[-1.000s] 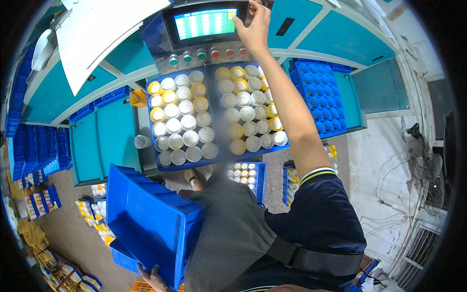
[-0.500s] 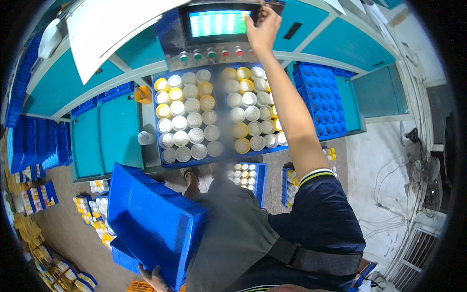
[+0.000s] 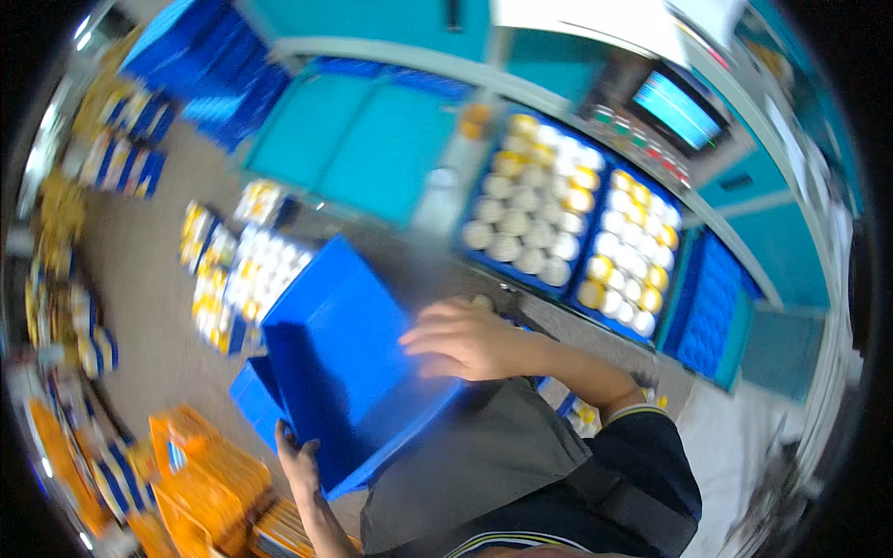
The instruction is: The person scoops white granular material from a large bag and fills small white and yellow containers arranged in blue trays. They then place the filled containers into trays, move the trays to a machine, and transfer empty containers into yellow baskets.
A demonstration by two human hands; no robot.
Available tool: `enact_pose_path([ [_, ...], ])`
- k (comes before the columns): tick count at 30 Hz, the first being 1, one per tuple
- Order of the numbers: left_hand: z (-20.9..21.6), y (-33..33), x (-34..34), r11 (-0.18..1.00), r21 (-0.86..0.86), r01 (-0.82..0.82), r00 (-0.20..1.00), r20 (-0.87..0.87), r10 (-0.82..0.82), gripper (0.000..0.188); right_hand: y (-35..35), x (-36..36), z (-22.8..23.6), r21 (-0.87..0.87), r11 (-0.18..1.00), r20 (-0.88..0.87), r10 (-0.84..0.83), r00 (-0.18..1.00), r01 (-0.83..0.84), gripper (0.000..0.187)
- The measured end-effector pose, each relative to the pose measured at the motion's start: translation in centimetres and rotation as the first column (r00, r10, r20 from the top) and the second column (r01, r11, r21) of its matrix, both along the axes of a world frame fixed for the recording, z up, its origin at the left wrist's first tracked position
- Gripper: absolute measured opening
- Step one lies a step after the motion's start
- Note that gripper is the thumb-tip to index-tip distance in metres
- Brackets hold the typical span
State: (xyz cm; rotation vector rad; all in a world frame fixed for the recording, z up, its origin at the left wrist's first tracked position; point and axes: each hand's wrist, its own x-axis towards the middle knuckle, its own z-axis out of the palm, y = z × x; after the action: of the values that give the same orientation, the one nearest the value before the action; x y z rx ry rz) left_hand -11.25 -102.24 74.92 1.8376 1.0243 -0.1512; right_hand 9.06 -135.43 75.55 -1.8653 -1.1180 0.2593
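An empty blue plastic crate (image 3: 344, 372) is tilted in front of my body, its inside facing up. My left hand (image 3: 299, 458) is closed on the crate's near left edge, thumb over the rim. Part of another blue crate (image 3: 253, 395) shows against its left side. Over the crate's right edge reaches my right hand (image 3: 465, 339), somewhat blurred, fingers stretched out and holding nothing; whether they touch the rim I cannot tell. Ahead on the right, two blue trays (image 3: 586, 265) bear rows of round white and yellow cups.
Beyond the trays is a control panel with a lit screen (image 3: 679, 107) and buttons. A blue tray with round pockets (image 3: 707, 298) lies farther right. Orange crates (image 3: 209, 470) stand at lower left, filled trays (image 3: 209, 288) on the floor, stacked blue crates (image 3: 219, 65) at far left.
My right hand has left the screen and come down to the crate. The view has swung left, bringing the orange crates in. My left hand still grips the crate.
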Motion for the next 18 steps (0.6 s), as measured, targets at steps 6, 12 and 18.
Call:
enact_pose_path([
  [6, -1.7, 8.3, -10.8, 0.964, 0.1, -0.246, 0.962, -0.094, 0.255, 0.081, 15.8, -5.7, 1.5, -0.143, 0.877, 0.198, 0.479, 0.855, -0.458, 0.052],
  [12, -3.3, 14.4, -22.6, 0.846, 0.24, -0.476, 0.825, -0.213, 0.524, 0.084, 33.0, -12.7, 0.6, -0.503, 0.475, 0.113, 0.865, 0.489, -0.723, 0.039],
  [18, -8.1, 11.3, -37.7, 0.111, 0.173, -0.979, 0.118, 0.027, 0.993, 0.075, 45.8, -19.0, 0.3, -0.459, 0.214, 0.09, 0.977, 0.195, -0.862, 0.037],
])
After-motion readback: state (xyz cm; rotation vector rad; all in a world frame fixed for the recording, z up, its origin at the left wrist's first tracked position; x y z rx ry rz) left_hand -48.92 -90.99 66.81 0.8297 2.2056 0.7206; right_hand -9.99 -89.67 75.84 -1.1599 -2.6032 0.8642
